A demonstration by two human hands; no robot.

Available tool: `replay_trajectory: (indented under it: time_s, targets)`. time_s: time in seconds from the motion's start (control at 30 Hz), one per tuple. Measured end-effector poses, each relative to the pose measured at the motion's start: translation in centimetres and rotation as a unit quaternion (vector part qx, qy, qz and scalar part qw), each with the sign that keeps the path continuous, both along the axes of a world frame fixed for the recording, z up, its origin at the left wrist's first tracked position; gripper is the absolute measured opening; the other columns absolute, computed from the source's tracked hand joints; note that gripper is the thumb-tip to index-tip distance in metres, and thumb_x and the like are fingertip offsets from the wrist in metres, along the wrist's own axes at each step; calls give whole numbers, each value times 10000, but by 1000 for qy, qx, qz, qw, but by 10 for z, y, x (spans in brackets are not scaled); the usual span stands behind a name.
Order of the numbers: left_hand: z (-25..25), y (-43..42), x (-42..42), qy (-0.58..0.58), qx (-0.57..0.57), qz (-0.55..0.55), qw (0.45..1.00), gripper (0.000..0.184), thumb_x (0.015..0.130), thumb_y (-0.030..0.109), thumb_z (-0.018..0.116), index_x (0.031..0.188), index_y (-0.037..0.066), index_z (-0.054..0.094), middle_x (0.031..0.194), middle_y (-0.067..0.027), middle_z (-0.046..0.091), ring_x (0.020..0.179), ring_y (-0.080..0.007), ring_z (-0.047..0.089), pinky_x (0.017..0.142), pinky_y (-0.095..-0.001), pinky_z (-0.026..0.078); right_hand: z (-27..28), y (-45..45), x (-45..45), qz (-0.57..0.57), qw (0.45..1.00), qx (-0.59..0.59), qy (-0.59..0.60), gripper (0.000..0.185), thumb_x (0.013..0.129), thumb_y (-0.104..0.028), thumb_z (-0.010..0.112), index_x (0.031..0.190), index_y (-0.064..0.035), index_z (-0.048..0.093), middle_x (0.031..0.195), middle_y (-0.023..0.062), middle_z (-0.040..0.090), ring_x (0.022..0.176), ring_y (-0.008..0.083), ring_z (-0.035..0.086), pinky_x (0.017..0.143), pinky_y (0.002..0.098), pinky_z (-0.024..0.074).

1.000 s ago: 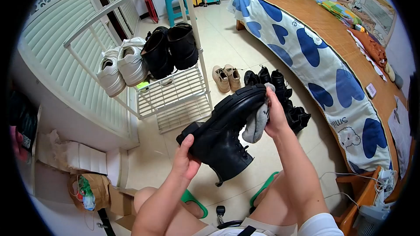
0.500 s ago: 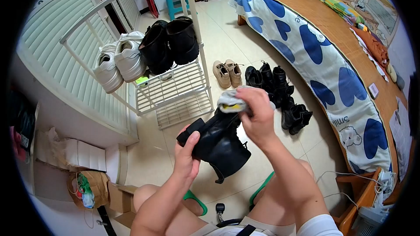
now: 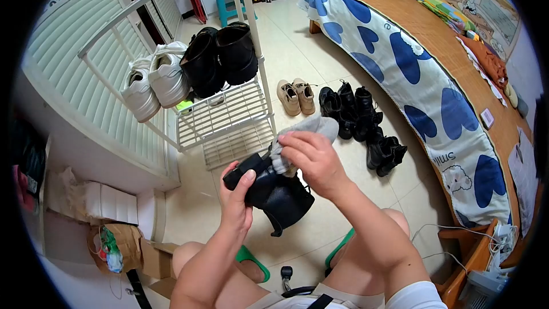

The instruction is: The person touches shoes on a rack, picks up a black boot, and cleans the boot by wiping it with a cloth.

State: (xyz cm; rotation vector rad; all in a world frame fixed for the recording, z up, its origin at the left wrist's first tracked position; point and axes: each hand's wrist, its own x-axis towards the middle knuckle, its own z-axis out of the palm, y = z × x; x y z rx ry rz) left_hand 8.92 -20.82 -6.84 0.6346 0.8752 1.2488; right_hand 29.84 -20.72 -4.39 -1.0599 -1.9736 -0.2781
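Note:
My left hand (image 3: 236,194) is wrapped around the heel end of a black leather boot (image 3: 281,201), its thumb on the near side. The boot is tilted, with its shaft opening pointing down and to the right above my lap. My right hand (image 3: 315,163) grips a crumpled grey cloth (image 3: 321,129) against the upper, toe-side part of the boot. Part of the cloth flops out beyond my fingers to the upper right. The toe is mostly hidden behind the cloth and fingers.
A white shoe rack (image 3: 220,128) at left holds white sneakers (image 3: 168,77) and black boots (image 3: 235,51). Beige shoes (image 3: 296,96) and several black boots (image 3: 363,109) stand on the floor near the bed (image 3: 420,68). A paper bag (image 3: 127,243) sits lower left.
My right hand has moved left and down with the cloth, along the boot. The cloth's loose end now sticks out to the upper right. My left hand and the boot have shifted slightly left.

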Motion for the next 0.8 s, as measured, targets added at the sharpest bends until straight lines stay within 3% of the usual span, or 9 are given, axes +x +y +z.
replay_trajectory:
  time_s: [0.17, 0.3, 0.37, 0.5, 0.63, 0.7, 0.8]
  targets:
    - [-1, 1, -1, -41, -31, -29, 998, 551, 806, 149, 788, 1254, 18, 495, 1141, -93, 591, 1048, -196, 600, 942, -342, 514, -6, 9, 20, -83, 996, -19, 31, 257, 774, -50, 611, 1028, -70, 638, 1186, 78, 642, 1089, 272, 595, 892, 408, 477]
    - [4, 0, 1, -62, -35, -41, 997, 459, 832, 174, 767, 1207, 28, 546, 1088, -78, 629, 1017, -183, 623, 937, -333, 517, -4, 12, 13, -85, 994, -1, 72, 293, 734, 13, 627, 1020, -51, 639, 1169, 102, 646, 1073, 305, 598, 893, 419, 485]
    - [-1, -2, 1, -80, -68, -43, 994, 422, 859, 206, 742, 1203, 45, 560, 1087, -69, 644, 1006, -174, 636, 934, -325, 519, -8, 10, -3, -64, 996, 2, 68, 293, 728, 29, 623, 1014, -37, 644, 1159, 124, 646, 1072, 324, 594, 908, 415, 490]
    - [-15, 0, 3, -83, -64, -32, 994, 432, 875, 231, 725, 1225, 44, 554, 1116, -69, 645, 1016, -181, 636, 936, -327, 519, -9, -9, -39, 79, 996, -42, 16, 257, 769, -80, 628, 1021, -30, 635, 1180, 97, 634, 1106, 292, 584, 908, 408, 493]
    - [-19, 5, -3, -111, -91, -40, 989, 450, 879, 256, 716, 1243, 48, 552, 1165, -70, 642, 1054, -193, 631, 945, -340, 518, -11, 2, -17, 100, 994, -38, -36, 230, 796, -119, 609, 1015, -51, 633, 1189, 82, 631, 1113, 280, 584, 918, 412, 485]
    - [-15, 8, -3, -117, -104, -50, 986, 462, 880, 270, 714, 1252, 51, 551, 1188, -73, 638, 1073, -201, 628, 955, -350, 513, -11, 11, 2, 37, 999, -30, -19, 203, 783, -104, 608, 976, -56, 647, 1162, 90, 646, 1093, 283, 594, 919, 403, 486]
    - [-7, 8, -5, -108, -99, -52, 988, 577, 896, 400, 652, 1332, 45, 524, 1310, -109, 597, 1199, -252, 573, 1076, -404, 426, -15, 18, 33, -59, 996, -36, 54, 263, 726, 46, 609, 962, -61, 655, 1089, 92, 663, 1032, 300, 600, 881, 406, 493]
